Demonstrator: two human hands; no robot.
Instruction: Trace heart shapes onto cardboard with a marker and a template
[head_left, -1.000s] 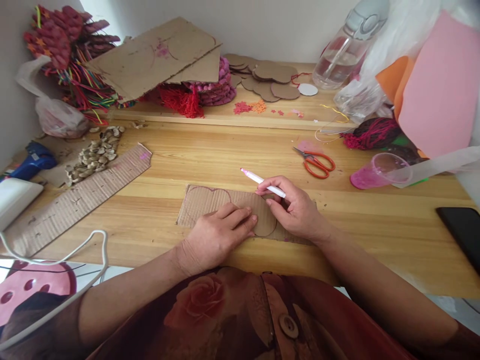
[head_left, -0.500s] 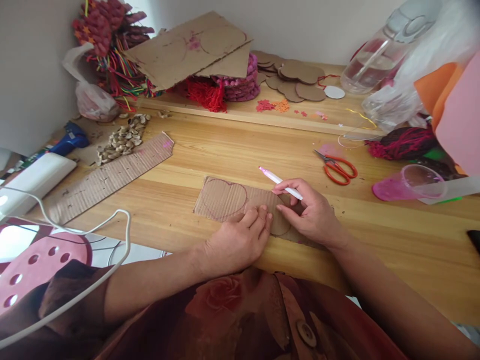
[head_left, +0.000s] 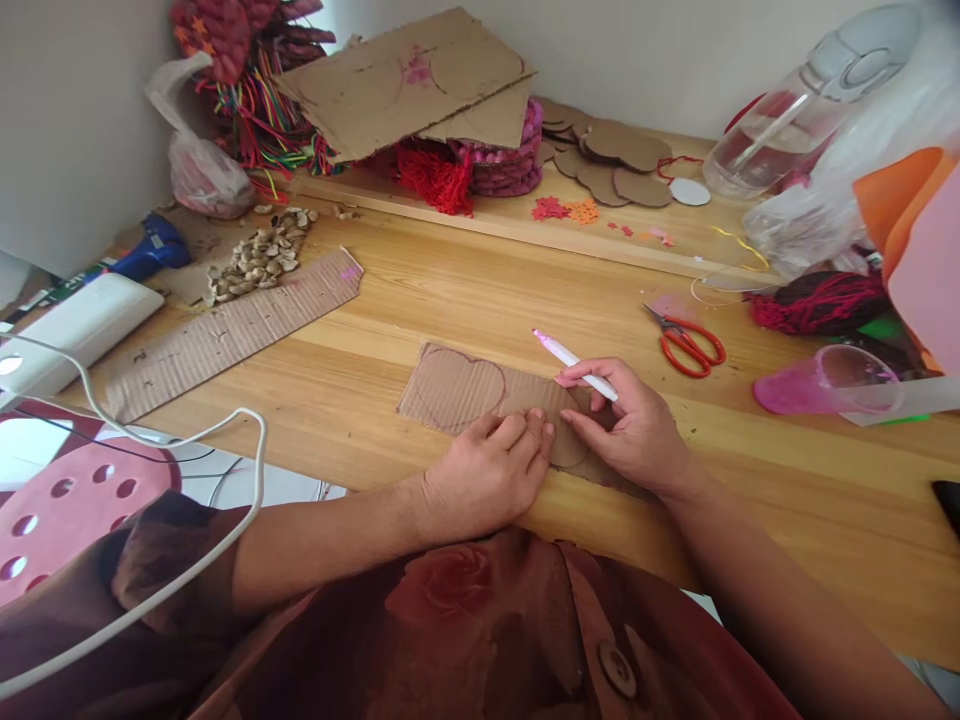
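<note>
Though corrugated, flat heart-outlined cardboard strip (head_left: pixel 457 392).

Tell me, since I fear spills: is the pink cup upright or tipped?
Tipped: the pink cup lies on its side on the table.

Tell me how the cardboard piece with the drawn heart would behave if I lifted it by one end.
The cardboard piece looks thin and corrugated, so probably light and fairly stiff, though it might crease if bent. It lies flat on the smooth wooden table, so a push would likely slide it; the left hand presses it down.
</note>
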